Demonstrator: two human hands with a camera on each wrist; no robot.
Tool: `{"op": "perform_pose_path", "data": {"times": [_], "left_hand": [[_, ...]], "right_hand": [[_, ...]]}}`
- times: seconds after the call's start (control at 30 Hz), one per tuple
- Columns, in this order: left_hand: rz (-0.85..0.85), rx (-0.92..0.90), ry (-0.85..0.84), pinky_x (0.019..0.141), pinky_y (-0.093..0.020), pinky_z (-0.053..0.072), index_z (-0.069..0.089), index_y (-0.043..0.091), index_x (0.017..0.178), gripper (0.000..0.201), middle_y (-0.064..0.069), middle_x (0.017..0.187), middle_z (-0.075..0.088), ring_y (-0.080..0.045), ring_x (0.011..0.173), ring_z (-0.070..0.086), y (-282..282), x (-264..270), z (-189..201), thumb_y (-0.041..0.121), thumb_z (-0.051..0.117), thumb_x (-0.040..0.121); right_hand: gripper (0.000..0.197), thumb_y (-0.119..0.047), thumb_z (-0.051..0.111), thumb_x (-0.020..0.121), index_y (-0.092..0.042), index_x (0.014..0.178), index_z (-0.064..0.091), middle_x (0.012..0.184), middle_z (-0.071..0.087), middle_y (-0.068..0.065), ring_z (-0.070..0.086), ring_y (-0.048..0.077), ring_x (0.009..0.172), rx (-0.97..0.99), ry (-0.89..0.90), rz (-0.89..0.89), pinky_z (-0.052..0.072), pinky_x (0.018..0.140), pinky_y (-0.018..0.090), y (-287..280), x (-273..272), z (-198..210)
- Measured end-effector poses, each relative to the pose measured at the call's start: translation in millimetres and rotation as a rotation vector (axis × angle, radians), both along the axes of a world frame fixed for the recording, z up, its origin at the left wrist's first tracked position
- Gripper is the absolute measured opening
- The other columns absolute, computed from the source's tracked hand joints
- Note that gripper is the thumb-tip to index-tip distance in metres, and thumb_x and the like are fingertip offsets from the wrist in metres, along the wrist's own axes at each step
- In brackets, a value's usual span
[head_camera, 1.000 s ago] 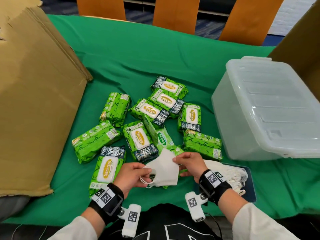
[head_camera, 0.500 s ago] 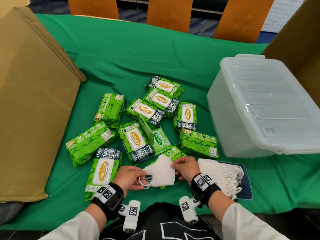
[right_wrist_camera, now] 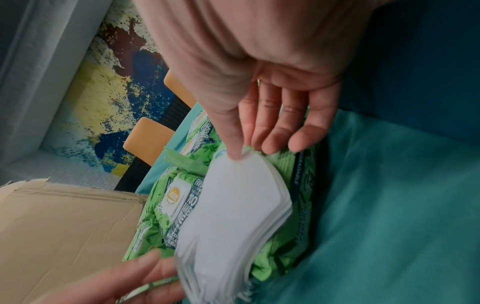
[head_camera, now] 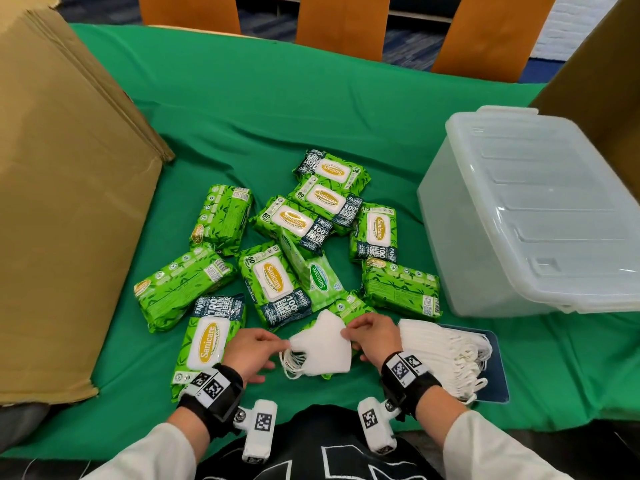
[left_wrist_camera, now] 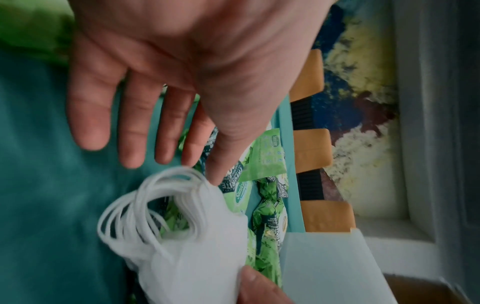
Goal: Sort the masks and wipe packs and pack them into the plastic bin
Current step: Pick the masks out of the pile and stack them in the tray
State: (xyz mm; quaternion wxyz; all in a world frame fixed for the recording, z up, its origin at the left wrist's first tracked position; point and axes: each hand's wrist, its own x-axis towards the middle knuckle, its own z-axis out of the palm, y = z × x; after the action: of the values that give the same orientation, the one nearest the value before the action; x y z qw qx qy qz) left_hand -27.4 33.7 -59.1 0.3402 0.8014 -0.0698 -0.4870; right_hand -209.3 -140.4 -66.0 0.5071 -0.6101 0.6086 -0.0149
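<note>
Green wipe packs (head_camera: 277, 271) read "Sanicare", "80", "100% Bamboo Fiber"; scattered mid-table on green cloth (head_camera: 311, 116). Both hands hold one small stack of white masks (head_camera: 320, 348) at the near edge: left hand (head_camera: 251, 351) pinches the ear-loop end, right hand (head_camera: 374, 336) pinches the opposite top corner. Bigger mask pile (head_camera: 446, 355) lies on a dark blue tray (head_camera: 498, 379), just right. Plastic bin (head_camera: 540, 216), lid on, far right. Cardboard boxes (head_camera: 69, 202) flank both sides; orange chairs (head_camera: 343, 22) behind.
</note>
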Motion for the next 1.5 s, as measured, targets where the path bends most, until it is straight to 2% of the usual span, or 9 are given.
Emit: {"op": "perform_pose_path", "data": {"times": [0.23, 0.5, 0.67, 0.83, 0.9, 1.03, 1.17, 1.43, 1.5], "left_hand": [[-0.130, -0.092, -0.236, 0.078, -0.029, 0.054, 0.074, 0.023, 0.080, 0.021, 0.007, 0.083, 0.075, -0.012, 0.083, 0.069, -24.8, 4.5, -9.5, 0.038, 0.088, 0.075], [-0.378, 0.011, -0.315, 0.078, -0.030, 0.057, 0.068, 0.028, 0.083, 0.023, 0.010, 0.079, 0.069, -0.013, 0.079, 0.067, -41.9, -10.7, -14.2, 0.030, 0.088, 0.071], [-0.440, -0.001, -0.323, 0.080, -0.029, 0.056, 0.066, 0.030, 0.086, 0.027, 0.011, 0.084, 0.067, -0.012, 0.080, 0.065, -40.2, -10.5, -6.3, 0.018, 0.086, 0.071], [-0.523, -0.172, -0.265, 0.095, -0.032, 0.052, 0.071, 0.032, 0.108, 0.043, 0.013, 0.111, 0.069, -0.010, 0.103, 0.064, -38.5, -5.8, 8.8, 0.026, 0.085, 0.068], [-0.535, -0.284, -0.180, 0.095, -0.038, 0.053, 0.073, 0.034, 0.109, 0.042, 0.013, 0.108, 0.073, -0.009, 0.102, 0.067, -38.7, -1.7, 16.5, 0.030, 0.082, 0.068], [-0.433, -0.408, -0.012, 0.096, -0.039, 0.056, 0.073, 0.024, 0.111, 0.031, 0.005, 0.105, 0.078, -0.014, 0.101, 0.072, -42.1, 3.4, 35.9, 0.019, 0.079, 0.081], [-0.106, -0.550, 0.235, 0.091, -0.036, 0.058, 0.068, 0.010, 0.121, 0.036, -0.007, 0.111, 0.077, -0.023, 0.106, 0.073, -45.8, 1.6, 52.1, -0.006, 0.068, 0.089], [0.133, -0.613, 0.339, 0.095, -0.048, 0.055, 0.066, 0.002, 0.123, 0.033, -0.019, 0.116, 0.073, -0.036, 0.108, 0.070, -43.6, 5.8, 59.9, -0.007, 0.064, 0.091], [0.216, -0.615, 0.347, 0.085, -0.047, 0.056, 0.067, 0.003, 0.120, 0.030, -0.024, 0.115, 0.072, -0.037, 0.099, 0.071, -41.9, 5.0, 60.3, -0.005, 0.063, 0.092]], "right_hand": [[0.049, -0.044, 0.093, 0.062, -0.023, 0.098, 0.069, 0.088, 0.070, -0.006, 0.068, 0.016, 0.086, -0.144, 0.186, 0.283, 0.056, 0.081, 0.033, 2.7, 7.3, 2.9], [0.059, -0.049, 0.088, 0.067, -0.023, 0.111, 0.059, 0.105, 0.069, -0.001, 0.067, 0.024, 0.100, -0.233, 0.361, 0.496, 0.046, 0.072, 0.030, 16.5, 24.1, 7.1], [0.039, -0.037, 0.089, 0.063, -0.022, 0.068, 0.054, 0.079, 0.062, -0.001, 0.062, 0.023, 0.076, -0.161, 0.257, 0.509, 0.041, 0.058, 0.030, 18.4, 29.2, 3.4], [0.034, -0.018, 0.087, 0.067, -0.028, 0.068, 0.054, 0.069, 0.060, -0.011, 0.053, 0.007, 0.062, -0.146, 0.053, 0.566, 0.041, 0.058, 0.024, 17.4, 32.1, 20.7], [0.035, -0.011, 0.087, 0.066, -0.028, 0.070, 0.057, 0.070, 0.063, -0.009, 0.053, 0.005, 0.060, -0.139, -0.051, 0.590, 0.041, 0.056, 0.022, 13.3, 33.3, 36.7], [0.037, -0.011, 0.088, 0.067, -0.025, 0.087, 0.061, 0.081, 0.074, 0.004, 0.067, 0.016, 0.069, -0.093, -0.243, 0.518, 0.051, 0.063, 0.029, 2.2, 34.6, 65.8], [0.042, -0.018, 0.089, 0.073, -0.010, 0.107, 0.065, 0.092, 0.076, 0.010, 0.071, 0.017, 0.080, 0.090, -0.440, 0.263, 0.058, 0.068, 0.032, 2.4, 31.9, 81.3], [0.025, -0.008, 0.076, 0.089, -0.005, 0.113, 0.069, 0.099, 0.076, 0.021, 0.074, 0.030, 0.077, 0.147, -0.545, 0.063, 0.062, 0.062, 0.040, 22.5, 41.8, 86.5], [0.029, -0.005, 0.076, 0.088, -0.006, 0.116, 0.067, 0.097, 0.077, 0.019, 0.073, 0.029, 0.072, 0.184, -0.573, 0.082, 0.062, 0.059, 0.037, 24.0, 43.2, 90.6]]}}
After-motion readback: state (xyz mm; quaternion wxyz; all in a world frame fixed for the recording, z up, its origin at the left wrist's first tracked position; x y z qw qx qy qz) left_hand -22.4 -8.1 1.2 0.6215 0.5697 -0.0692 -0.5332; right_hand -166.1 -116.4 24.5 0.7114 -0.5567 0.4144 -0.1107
